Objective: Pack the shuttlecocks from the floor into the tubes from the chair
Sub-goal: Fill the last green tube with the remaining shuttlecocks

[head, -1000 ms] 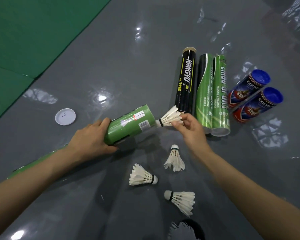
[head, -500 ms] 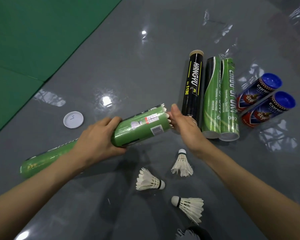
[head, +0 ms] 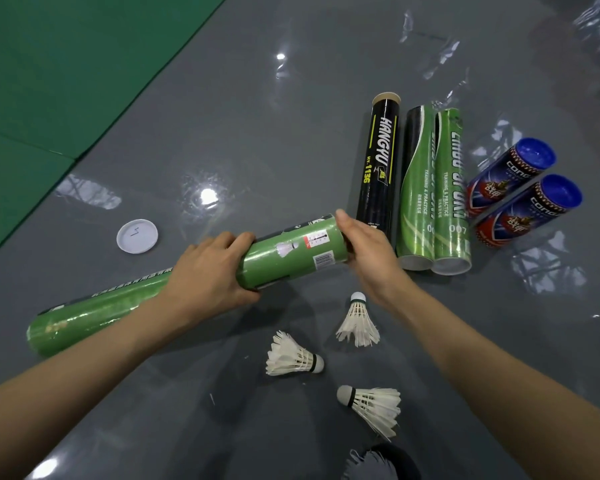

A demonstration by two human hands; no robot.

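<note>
The left hand (head: pixel 208 271) grips the long green cardboard tube (head: pixel 291 251) mid-length. The right hand (head: pixel 368 258) now caps the tube's open mouth, thumb on the rim, fingers hidden, so its grip cannot be told. The white feathered shuttlecock it was feeding in has vanished inside; three loose shuttlecocks (head: pixel 293 356) wait on the glossy grey floor (head: pixel 257 133).

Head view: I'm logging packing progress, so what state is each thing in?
Held green tube: gripped by left hand, mouth covered by right hand.
White lid: off, on the floor.
Three shuttlecocks: loose on the floor.
Two blue-capped tubes: capped, lying down.
Black tube: lying down.
Two green tubes: lying side by side.
</note>
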